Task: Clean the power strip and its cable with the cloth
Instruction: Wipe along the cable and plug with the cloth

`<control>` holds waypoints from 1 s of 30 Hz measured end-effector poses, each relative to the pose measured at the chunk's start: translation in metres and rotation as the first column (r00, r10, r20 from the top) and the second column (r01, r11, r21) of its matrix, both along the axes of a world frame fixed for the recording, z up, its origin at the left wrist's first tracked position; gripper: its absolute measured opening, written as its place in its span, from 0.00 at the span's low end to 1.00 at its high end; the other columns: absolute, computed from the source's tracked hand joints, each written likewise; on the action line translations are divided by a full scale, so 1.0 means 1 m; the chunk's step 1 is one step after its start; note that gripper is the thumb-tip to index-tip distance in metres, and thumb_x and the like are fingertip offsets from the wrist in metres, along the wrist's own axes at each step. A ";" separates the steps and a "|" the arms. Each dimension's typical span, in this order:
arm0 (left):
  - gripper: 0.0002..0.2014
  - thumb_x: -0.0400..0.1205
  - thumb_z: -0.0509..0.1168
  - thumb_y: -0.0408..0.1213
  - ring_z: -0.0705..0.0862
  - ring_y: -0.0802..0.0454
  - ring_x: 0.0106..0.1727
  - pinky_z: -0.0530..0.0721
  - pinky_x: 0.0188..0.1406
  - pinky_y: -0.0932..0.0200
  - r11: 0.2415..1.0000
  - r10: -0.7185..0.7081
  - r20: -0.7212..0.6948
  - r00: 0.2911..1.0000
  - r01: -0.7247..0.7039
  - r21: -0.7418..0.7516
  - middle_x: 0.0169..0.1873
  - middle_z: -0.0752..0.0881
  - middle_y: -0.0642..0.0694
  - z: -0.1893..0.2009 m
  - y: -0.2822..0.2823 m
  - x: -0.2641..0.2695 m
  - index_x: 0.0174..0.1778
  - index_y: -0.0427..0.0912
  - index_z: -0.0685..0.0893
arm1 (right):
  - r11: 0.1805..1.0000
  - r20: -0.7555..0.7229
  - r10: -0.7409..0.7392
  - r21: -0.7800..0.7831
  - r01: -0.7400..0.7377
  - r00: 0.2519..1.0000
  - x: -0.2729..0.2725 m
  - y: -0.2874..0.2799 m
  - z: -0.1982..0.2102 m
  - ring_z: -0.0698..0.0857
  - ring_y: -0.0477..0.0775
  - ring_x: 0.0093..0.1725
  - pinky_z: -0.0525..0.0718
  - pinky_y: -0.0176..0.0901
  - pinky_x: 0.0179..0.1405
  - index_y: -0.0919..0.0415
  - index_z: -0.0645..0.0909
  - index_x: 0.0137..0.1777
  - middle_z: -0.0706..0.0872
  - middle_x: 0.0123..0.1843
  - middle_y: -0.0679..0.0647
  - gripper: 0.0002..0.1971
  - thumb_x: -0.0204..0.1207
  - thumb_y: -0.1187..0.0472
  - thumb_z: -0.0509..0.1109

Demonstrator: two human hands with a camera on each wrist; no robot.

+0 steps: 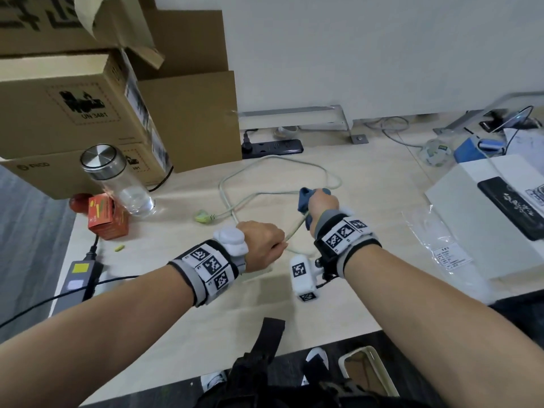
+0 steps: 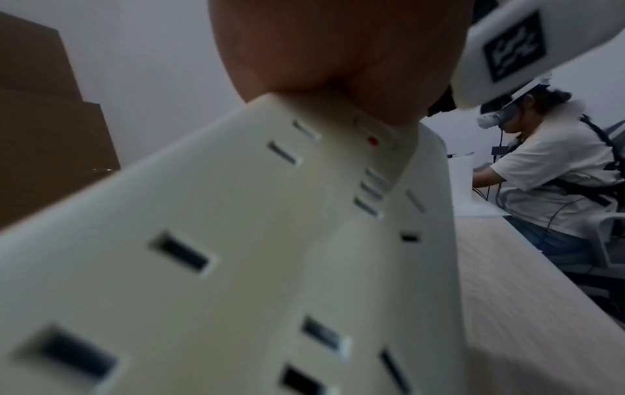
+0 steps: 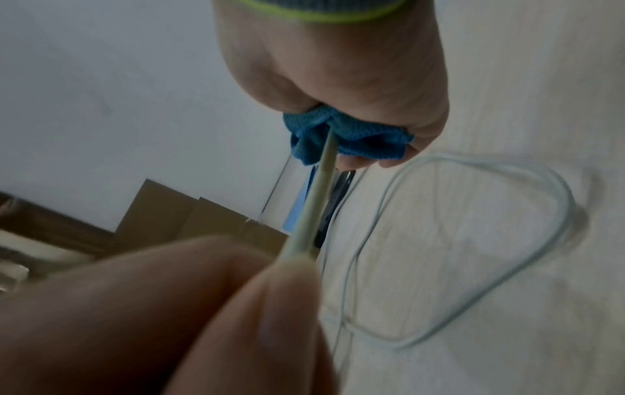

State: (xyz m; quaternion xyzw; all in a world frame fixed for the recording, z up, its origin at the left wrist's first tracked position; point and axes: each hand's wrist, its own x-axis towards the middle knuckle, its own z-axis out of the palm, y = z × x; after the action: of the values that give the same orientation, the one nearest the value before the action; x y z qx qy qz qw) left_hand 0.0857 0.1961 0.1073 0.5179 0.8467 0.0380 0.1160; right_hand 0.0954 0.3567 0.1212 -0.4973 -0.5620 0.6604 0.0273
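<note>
My right hand [image 1: 322, 204] grips a blue cloth [image 1: 306, 198] bunched round the pale cable [image 1: 279, 160]. In the right wrist view the cloth [image 3: 338, 133] wraps the taut cable [image 3: 317, 192] just below that fist [image 3: 338, 66]. My left hand [image 1: 265, 242] pinches the same cable a short way nearer me, its fingers [image 3: 236, 307] closed on it. The white power strip [image 2: 236, 240] fills the left wrist view under my palm; in the head view my left wrist hides most of it. The rest of the cable loops over the desk to a yellow-green plug [image 1: 203, 217].
Cardboard boxes [image 1: 88, 98] stand at the back left, with a glass bottle [image 1: 117, 178] and an orange carton [image 1: 107, 219] before them. A black power strip [image 1: 273, 147] lies by the wall. A white box [image 1: 471, 201] and plastic bag [image 1: 441, 231] sit right. Another person [image 2: 541, 173] sits further along.
</note>
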 end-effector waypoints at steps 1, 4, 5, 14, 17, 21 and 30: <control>0.17 0.86 0.52 0.48 0.82 0.39 0.45 0.77 0.41 0.52 1.000 -0.016 -0.011 1.000 0.016 -0.009 0.46 0.84 0.44 -0.001 -0.001 0.000 0.45 0.40 0.79 | 1.000 -0.003 -0.019 0.008 0.019 1.000 -0.001 0.005 0.002 0.75 0.52 0.36 0.74 0.43 0.48 0.69 0.70 0.74 0.69 0.35 0.48 0.21 0.86 0.61 0.49; 0.16 0.86 0.52 0.48 0.82 0.39 0.45 0.76 0.41 0.53 0.994 -0.080 -0.012 0.997 0.079 -0.072 0.46 0.84 0.45 -0.004 -0.007 -0.005 0.45 0.40 0.78 | 0.998 -0.008 -0.041 0.046 0.041 0.999 0.000 0.017 0.002 0.75 0.53 0.48 0.75 0.43 0.48 0.62 0.73 0.67 0.74 0.41 0.51 0.16 0.86 0.62 0.49; 0.16 0.86 0.52 0.48 0.82 0.39 0.44 0.78 0.42 0.52 0.990 -0.095 0.009 0.995 0.095 -0.102 0.45 0.84 0.45 -0.007 -0.010 -0.008 0.44 0.41 0.78 | 0.996 0.002 -0.068 0.062 0.067 0.998 -0.001 0.020 0.002 0.76 0.54 0.46 0.75 0.43 0.46 0.59 0.72 0.61 0.75 0.43 0.53 0.11 0.87 0.61 0.50; 0.14 0.86 0.51 0.50 0.79 0.44 0.40 0.73 0.40 0.55 0.960 -0.054 0.186 0.981 0.102 -0.260 0.43 0.84 0.47 -0.060 -0.038 -0.009 0.43 0.45 0.74 | 0.990 0.074 0.013 0.140 -0.024 0.997 0.013 0.019 -0.011 0.70 0.49 0.28 0.73 0.43 0.40 0.72 0.75 0.67 0.71 0.32 0.52 0.24 0.86 0.50 0.54; 0.16 0.87 0.48 0.50 0.82 0.42 0.44 0.75 0.42 0.54 0.889 -0.149 0.201 0.968 0.220 -0.401 0.49 0.85 0.45 -0.071 -0.049 -0.002 0.50 0.44 0.76 | 0.977 0.082 -0.184 0.122 0.173 0.980 0.018 0.049 0.001 0.82 0.62 0.37 0.70 0.43 0.30 0.71 0.72 0.72 0.83 0.42 0.63 0.24 0.87 0.53 0.53; 0.16 0.87 0.48 0.51 0.78 0.46 0.39 0.78 0.42 0.53 0.907 -0.086 0.237 0.968 0.175 -0.384 0.47 0.85 0.46 -0.071 -0.044 -0.007 0.48 0.46 0.75 | 0.977 0.039 -0.087 0.196 0.078 0.995 0.017 0.059 0.003 0.78 0.68 0.69 0.80 0.53 0.55 0.73 0.71 0.72 0.77 0.71 0.70 0.26 0.87 0.50 0.52; 0.17 0.84 0.58 0.51 0.80 0.44 0.62 0.76 0.55 0.55 0.897 0.035 0.201 0.979 0.058 -0.439 0.66 0.81 0.50 -0.069 0.002 -0.020 0.69 0.56 0.76 | 0.974 -0.007 -0.221 -0.040 0.221 0.975 -0.003 0.041 -0.005 0.85 0.56 0.36 0.87 0.52 0.44 0.61 0.75 0.51 0.80 0.34 0.56 0.18 0.83 0.44 0.58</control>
State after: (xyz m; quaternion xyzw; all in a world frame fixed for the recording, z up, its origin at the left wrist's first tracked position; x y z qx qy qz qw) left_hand 0.0657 0.1985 0.0385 0.4762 0.8137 -0.1030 0.3171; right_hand 0.0922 0.3981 0.1164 -0.5534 -0.4901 0.6668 0.0942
